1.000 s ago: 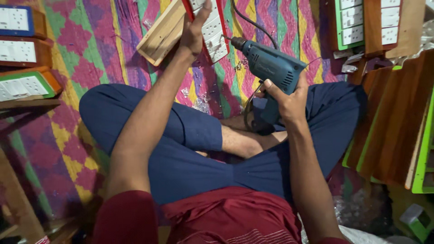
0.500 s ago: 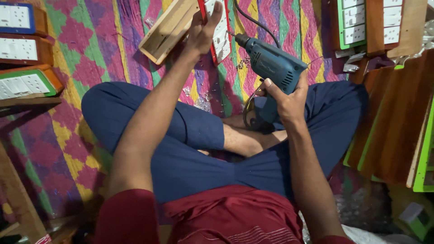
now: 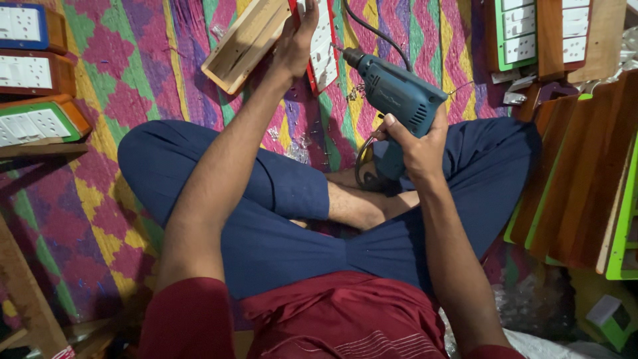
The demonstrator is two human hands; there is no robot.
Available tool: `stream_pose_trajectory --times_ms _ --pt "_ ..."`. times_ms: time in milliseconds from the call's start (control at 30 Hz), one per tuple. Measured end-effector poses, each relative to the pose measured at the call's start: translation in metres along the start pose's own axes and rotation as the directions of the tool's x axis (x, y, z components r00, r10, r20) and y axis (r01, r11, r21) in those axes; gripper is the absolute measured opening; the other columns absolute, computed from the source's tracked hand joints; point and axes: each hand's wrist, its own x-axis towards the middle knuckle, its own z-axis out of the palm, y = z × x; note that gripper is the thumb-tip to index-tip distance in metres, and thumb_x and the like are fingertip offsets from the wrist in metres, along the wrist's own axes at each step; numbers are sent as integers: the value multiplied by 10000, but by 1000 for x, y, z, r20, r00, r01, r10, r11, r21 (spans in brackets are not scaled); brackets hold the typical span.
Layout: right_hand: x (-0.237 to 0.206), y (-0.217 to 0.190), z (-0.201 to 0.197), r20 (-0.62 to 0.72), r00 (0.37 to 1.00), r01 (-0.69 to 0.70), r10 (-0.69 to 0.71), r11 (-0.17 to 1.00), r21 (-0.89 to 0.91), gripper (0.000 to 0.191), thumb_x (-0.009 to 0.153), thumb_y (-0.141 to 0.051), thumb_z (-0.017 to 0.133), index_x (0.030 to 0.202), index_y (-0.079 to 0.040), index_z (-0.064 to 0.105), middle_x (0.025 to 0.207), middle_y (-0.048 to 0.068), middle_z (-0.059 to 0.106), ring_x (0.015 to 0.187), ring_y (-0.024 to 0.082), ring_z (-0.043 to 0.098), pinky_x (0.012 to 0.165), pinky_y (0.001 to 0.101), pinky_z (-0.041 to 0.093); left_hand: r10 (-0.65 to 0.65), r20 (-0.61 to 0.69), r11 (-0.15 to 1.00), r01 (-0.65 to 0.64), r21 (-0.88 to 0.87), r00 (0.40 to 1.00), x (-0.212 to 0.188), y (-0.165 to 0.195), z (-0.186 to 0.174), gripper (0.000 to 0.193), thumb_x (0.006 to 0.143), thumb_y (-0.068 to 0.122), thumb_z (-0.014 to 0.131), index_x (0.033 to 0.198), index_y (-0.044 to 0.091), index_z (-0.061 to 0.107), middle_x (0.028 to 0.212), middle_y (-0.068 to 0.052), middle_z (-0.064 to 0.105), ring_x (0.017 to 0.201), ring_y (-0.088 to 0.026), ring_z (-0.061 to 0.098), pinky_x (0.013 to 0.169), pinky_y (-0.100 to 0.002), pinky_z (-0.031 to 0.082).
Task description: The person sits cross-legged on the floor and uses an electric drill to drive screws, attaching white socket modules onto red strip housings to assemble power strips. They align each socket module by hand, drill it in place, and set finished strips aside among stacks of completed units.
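I sit cross-legged on a patterned mat. My right hand [image 3: 413, 147] grips the handle of a blue electric drill [image 3: 397, 96], whose bit points up-left toward a red-edged white switch plate [image 3: 323, 46]. My left hand [image 3: 297, 41] reaches forward and presses on that plate where it lies against an open wooden box [image 3: 242, 45]. The drill tip sits just right of the plate, close to my left fingers. A black cord runs from the drill toward the top edge.
Finished switch boards [image 3: 36, 121] with coloured frames lie stacked at the left. More boards [image 3: 520, 33] and leaning wooden panels [image 3: 579, 179] stand at the right. Small screws [image 3: 292, 143] are scattered on the mat [image 3: 106, 93] before my legs.
My right hand has brought the drill up and leftward toward the plate. My left hand has stayed on the plate and box.
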Motion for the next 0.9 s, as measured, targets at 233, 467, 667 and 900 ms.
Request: stream_pose_trajectory --times_ms 233,467,667,900 --pt "-2 -4 2 11 1000 14 -14 1000 0 436 986 54 700 1310 0 415 982 148 686 776 216 729 726 359 657 126 38 992 -126 -9 991 0 1 -4 911 1013 803 359 1408 0 526 1239 -89 651 1154 -192 599 984 -423 443" --pt "-2 -1 1 -3 1000 7 -7 1000 3 417 981 66 697 1294 3 428 966 144 687 771 218 730 734 374 668 -99 78 995 100 1 992 -2 0 -6 938 993 836 343 1153 -48 609 914 -61 535 919 -177 529 843 -421 445" --pt "-1 3 -1 -9 1000 4 -4 1000 22 409 980 76 703 1287 1 443 978 139 689 767 212 724 719 359 655 -8 107 999 13 -40 994 1 -4 -8 935 881 899 339 1183 66 638 934 -29 716 917 -150 676 783 -399 513" --pt "-1 -5 2 -13 1000 5 -6 1000 -19 426 981 73 695 1312 -1 439 979 137 684 775 204 726 719 352 648 -216 57 913 181 366 975 10 3 -13 1015 853 914 235 1023 20 684 766 -191 685 835 -273 711 782 -491 519"
